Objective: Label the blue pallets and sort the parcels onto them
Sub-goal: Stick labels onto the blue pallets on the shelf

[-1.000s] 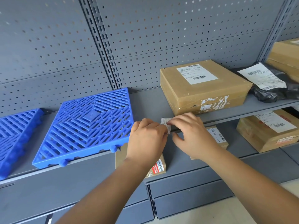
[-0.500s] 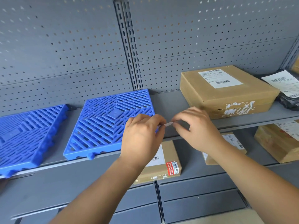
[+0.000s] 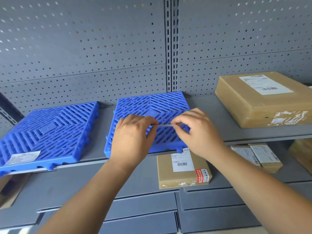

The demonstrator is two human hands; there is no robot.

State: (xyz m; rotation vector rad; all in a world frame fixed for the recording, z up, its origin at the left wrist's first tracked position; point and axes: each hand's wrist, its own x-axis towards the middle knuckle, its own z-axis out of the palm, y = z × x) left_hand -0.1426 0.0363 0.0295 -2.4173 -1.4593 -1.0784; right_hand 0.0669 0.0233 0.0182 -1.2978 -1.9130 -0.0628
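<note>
Two blue slatted pallets lie side by side on the upper grey shelf. The left pallet [image 3: 49,132] carries a white label at its front left corner. Over the right pallet [image 3: 152,108], my left hand [image 3: 133,137] and my right hand [image 3: 199,132] pinch the two ends of a small white label [image 3: 164,125], held flat and seen edge-on just above the slats. A large brown parcel [image 3: 263,98] with a shipping label sits on the same shelf to the right.
On the lower shelf lie a flat brown parcel [image 3: 182,169] with a barcode label and red sticker, two smaller parcels [image 3: 258,156] to its right, and another box [image 3: 302,152] at the far right edge. A perforated grey back panel [image 3: 84,56] rises behind.
Both hands carried the label leftward from the bare shelf in front of the large parcel to above the right pallet. The label turned flat, and the view swung left, revealing the left pallet's label.
</note>
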